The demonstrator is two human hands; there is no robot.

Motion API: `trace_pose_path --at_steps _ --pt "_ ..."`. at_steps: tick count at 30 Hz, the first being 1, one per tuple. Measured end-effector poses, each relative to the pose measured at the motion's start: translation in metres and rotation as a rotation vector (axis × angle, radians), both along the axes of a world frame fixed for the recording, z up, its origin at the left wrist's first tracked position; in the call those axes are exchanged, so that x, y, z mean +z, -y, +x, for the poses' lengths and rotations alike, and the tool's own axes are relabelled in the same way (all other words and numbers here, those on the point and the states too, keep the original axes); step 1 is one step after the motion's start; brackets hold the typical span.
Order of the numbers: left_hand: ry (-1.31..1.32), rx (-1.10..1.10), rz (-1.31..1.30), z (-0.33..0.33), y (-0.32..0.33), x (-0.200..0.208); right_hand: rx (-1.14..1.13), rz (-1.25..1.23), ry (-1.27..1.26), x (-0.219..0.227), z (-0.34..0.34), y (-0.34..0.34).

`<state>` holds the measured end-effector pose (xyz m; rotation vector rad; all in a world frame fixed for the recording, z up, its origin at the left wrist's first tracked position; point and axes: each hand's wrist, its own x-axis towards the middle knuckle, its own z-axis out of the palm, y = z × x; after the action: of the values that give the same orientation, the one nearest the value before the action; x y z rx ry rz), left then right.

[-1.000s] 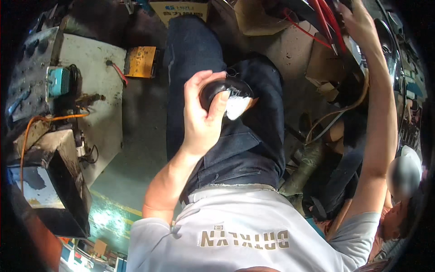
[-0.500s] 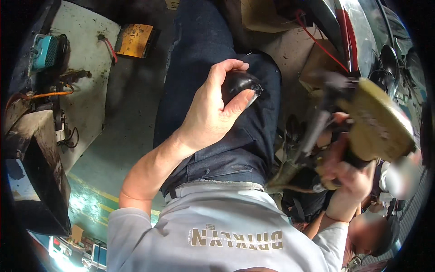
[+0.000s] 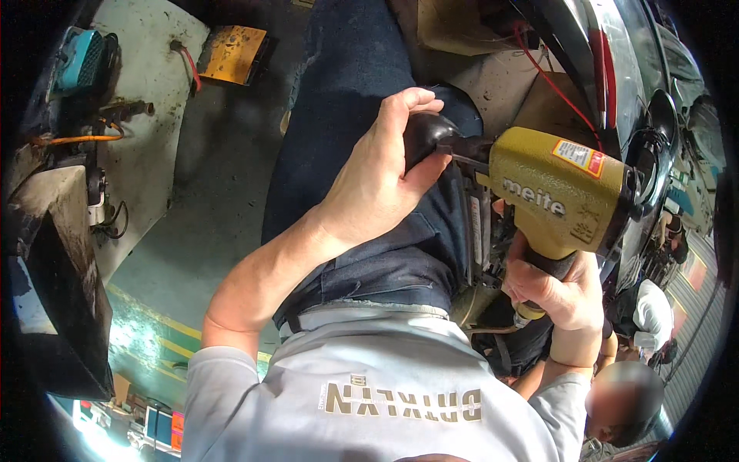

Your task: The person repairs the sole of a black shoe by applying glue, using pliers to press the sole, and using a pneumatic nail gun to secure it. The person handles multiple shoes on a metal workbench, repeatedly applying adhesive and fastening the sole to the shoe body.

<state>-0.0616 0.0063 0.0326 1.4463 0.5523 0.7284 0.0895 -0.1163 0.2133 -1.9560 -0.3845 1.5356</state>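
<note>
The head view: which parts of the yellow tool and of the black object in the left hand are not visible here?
- Black object: mostly covered by the left hand; its shape cannot be told.
- Yellow nail gun: the grip is hidden inside the right hand.
- The gun's nose meets the black object behind the fingers; the contact is unclear.

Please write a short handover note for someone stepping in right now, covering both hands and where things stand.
Left hand: closed around a small black rounded part, held over the thigh.
Right hand: gripping the handle of the yellow pneumatic nail gun; its nose points left and meets the black part.
Nearby: grey concrete floor to the left, a yellow block at upper left, and a red cable above the gun.
Done: gun and part brought together.
Left: whether a fastener has been driven cannot be told, so check first.
</note>
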Motion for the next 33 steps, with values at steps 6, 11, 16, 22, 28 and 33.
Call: trace_pose_path --at_steps 6,11,16,22,28,33 --pt "-0.017 0.005 0.035 0.0 0.001 -0.004 0.016 0.009 0.109 -0.003 -0.007 -0.001" --pt "-0.006 0.002 0.059 0.0 -0.002 -0.005 0.167 -0.055 0.166 0.003 -0.004 0.0" --pt "-0.035 -0.007 0.096 0.002 -0.001 -0.008 0.298 0.129 0.292 -0.005 -0.009 0.01" --pt "-0.019 0.024 0.123 0.002 0.001 -0.009 0.611 0.27 0.445 -0.008 0.0 0.01" --pt "-0.043 0.027 0.124 0.002 0.0 -0.011 0.663 0.235 0.49 -0.005 0.007 0.018" --pt "-0.017 0.036 -0.019 -0.003 0.0 -0.007 -0.12 0.177 0.309 0.01 0.007 0.033"
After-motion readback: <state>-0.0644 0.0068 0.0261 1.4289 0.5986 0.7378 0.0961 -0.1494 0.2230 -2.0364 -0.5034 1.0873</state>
